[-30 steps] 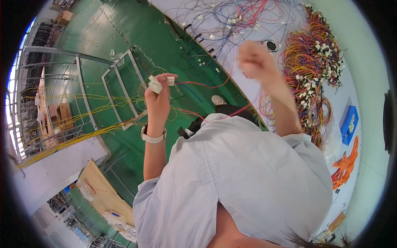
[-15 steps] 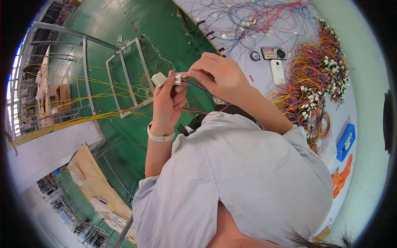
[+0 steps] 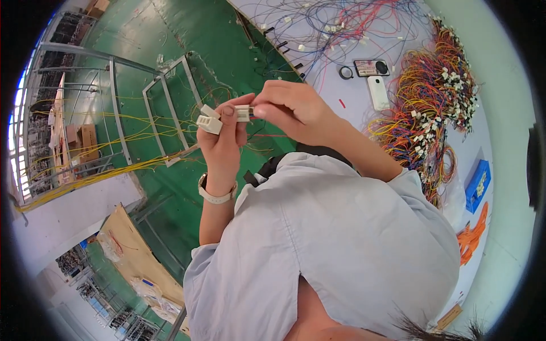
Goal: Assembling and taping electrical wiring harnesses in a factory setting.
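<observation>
My left hand [image 3: 222, 150], with a pale watch strap [image 3: 216, 197] at the wrist, is closed around several white plastic connector housings. One white connector [image 3: 243, 113] sticks out toward my right hand between thumb and fingers. Other white housings [image 3: 209, 123] stand out on the far side of the thumb. My right hand [image 3: 298, 111] pinches thin wires [image 3: 252, 112] right at the end of that connector. How deep the wires sit in it is hidden by the fingertips. A red wire [image 3: 270, 136] shows below the right hand.
On the white table [image 3: 335, 94] at right lie a large bundle of coloured wires [image 3: 418, 96] with white connectors, a white phone [image 3: 377, 92], a dark phone-like device [image 3: 371, 68], a black ring [image 3: 346, 73] and a blue tray [image 3: 478, 186]. Yellow wires [image 3: 122, 166] hang over a metal frame [image 3: 114, 102] at left.
The left hand has turned, so the loose housings now show their open ends and sit lower. My right fingers have moved slightly left, close against the connector; the trailing blue and red wires show less.
</observation>
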### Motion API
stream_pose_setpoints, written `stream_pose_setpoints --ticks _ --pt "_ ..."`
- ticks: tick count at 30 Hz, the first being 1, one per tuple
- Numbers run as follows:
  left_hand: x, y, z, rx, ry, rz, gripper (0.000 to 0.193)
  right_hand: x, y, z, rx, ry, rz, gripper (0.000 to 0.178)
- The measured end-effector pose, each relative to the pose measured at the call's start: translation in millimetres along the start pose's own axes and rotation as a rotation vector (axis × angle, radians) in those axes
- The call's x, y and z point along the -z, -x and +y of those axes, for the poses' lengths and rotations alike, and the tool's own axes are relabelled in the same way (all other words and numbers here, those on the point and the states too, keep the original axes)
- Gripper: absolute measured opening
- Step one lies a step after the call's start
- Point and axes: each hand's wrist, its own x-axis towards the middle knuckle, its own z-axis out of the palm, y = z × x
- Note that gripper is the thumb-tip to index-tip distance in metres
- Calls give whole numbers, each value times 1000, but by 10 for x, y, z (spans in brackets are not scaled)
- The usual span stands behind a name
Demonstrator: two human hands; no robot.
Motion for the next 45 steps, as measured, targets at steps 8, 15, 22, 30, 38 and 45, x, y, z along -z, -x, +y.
stream_pose_setpoints --ticks 8,15,22,30,38,45 --pt "-59 -32 -123 -59 -120 -131 32 4 153 -18 -55 -33 78 8" --pt "-75 -57 -233 5 -115 -101 30 206 258 120 -248 -66 -126 12" --pt "-3 -168 -409 203 -580 -348 20 304 561 779 -529 -316 -146 21" --pt "-9 -336 -1171 633 -186 -45 23 682 2145 3259 -1238 830 193 51" --pt "14 -433 -1477 608 11 75 20 697 2056 3151 -1076 288 245 39" --pt "-146 -492 -1284 275 229 196 23 -97 898 726 -990 -1745 174 45"
